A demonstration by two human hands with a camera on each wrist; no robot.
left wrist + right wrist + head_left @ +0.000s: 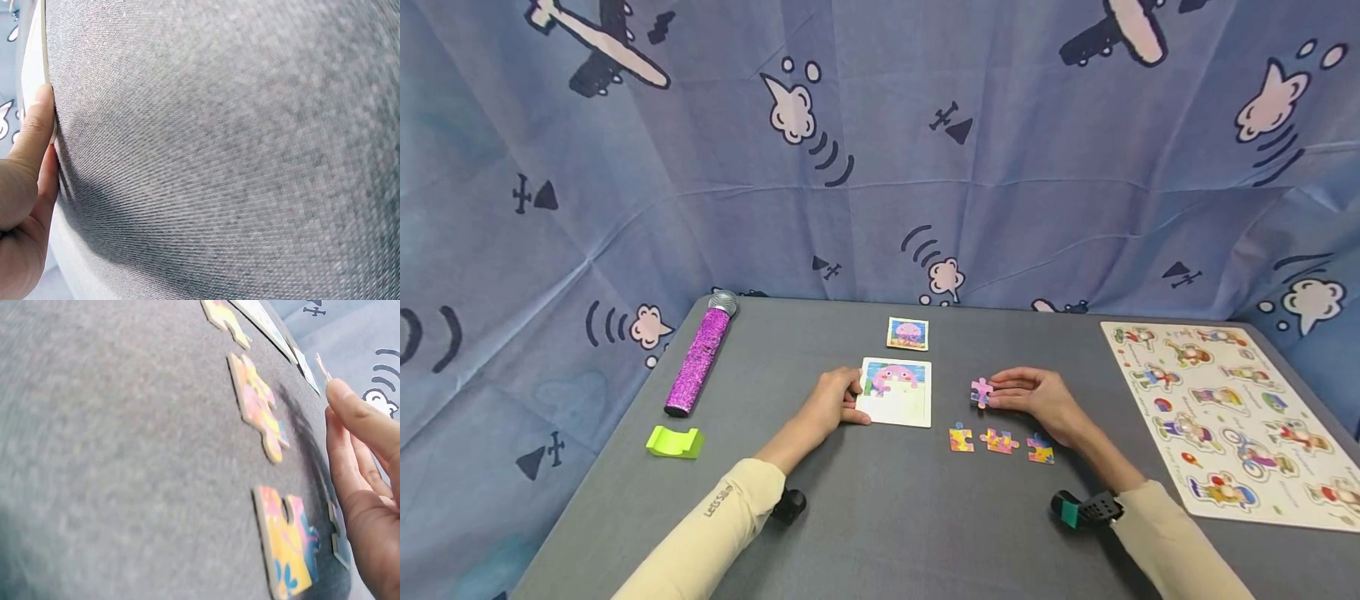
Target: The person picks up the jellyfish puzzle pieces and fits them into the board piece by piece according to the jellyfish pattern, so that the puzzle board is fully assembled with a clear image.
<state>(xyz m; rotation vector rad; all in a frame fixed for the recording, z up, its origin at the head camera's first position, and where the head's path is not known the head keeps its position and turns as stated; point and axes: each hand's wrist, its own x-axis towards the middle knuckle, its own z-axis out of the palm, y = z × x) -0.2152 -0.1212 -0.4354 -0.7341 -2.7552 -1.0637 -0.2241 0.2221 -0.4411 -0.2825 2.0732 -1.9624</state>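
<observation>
Nearest are two cream sleeves [722,517], each ending above a dark wrist band [788,506], with the grey table [880,517] under the arms. Down the right side lies a large board [1255,421] covered with colourful figures, and off to the left sits a small lime-green stand [674,442]. Three loose puzzle pieces lie in a row, well apart from that stand: a yellowish one [961,438] on the left, a pink and yellow one [1000,442] in the middle and a yellow and blue one [1041,450] on the right. In the right wrist view, what looks like one more piece [339,540] is partly hidden behind the fingers. Just beyond the row, the right hand [1037,400], its fingers held fairly straight and close together, pinches a pink puzzle piece [981,392] at the fingertips. To its left, the left hand [831,404], fingers bent and nearly closed, grips the left edge of a white puzzle tray [898,408]; the tray shows part of a pink creature along its far half, with a pale space below. A purple glittery microphone [703,358] lies slantwise at the far left. Just beyond the tray is a small picture card [907,333] with a pink sea creature, and behind everything hangs a blue cloth [880,217] printed with planes and clouds.
</observation>
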